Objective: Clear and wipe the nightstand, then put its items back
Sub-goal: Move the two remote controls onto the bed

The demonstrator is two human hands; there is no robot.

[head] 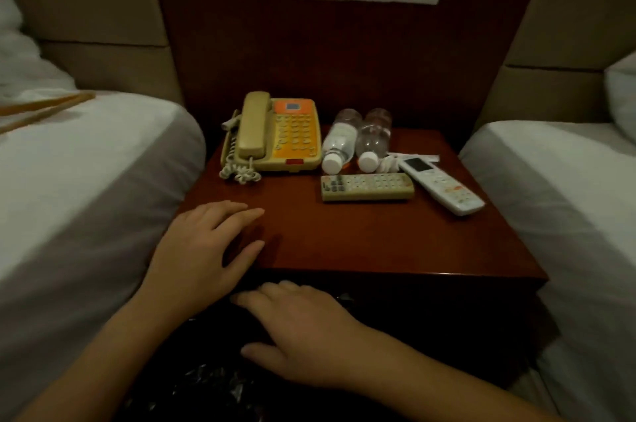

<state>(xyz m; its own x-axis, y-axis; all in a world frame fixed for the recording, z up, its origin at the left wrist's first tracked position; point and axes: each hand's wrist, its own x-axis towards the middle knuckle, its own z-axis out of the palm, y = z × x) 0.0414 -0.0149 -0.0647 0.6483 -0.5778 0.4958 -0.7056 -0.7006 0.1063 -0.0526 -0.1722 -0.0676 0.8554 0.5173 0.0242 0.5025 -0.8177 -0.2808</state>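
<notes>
The nightstand (344, 242) sits between two white beds, and everything is on it, crowded along the back half — so I'd say the clearing hasn't started. Using the phone (275, 137) as the anchor: it's a beige and orange desk set at the back left corner, handset lying front-to-back with the coiled cord spilling off its left side. Just right of the phone are two water bottles (354, 142) lying down, caps pointing toward the front. In front of the bottles is a beige remote (367, 186) lying crosswise, and right of that a white remote (442, 185) angled toward the front right corner, with some white bits behind it I can't make out. The left hand (206, 242) is almost straight in front of the phone, fingers spread and empty, resting on or just over the bare front left corner — can't tell if it's touching. The right hand (299, 328) is lower, off the front edge, fingers loose, over something dark and crinkly, and I can't tell if it's gripping it. Left hand is clearly the nearer one to the phone, I reckon. No brand or label is readable; it's all too blurry.
</notes>
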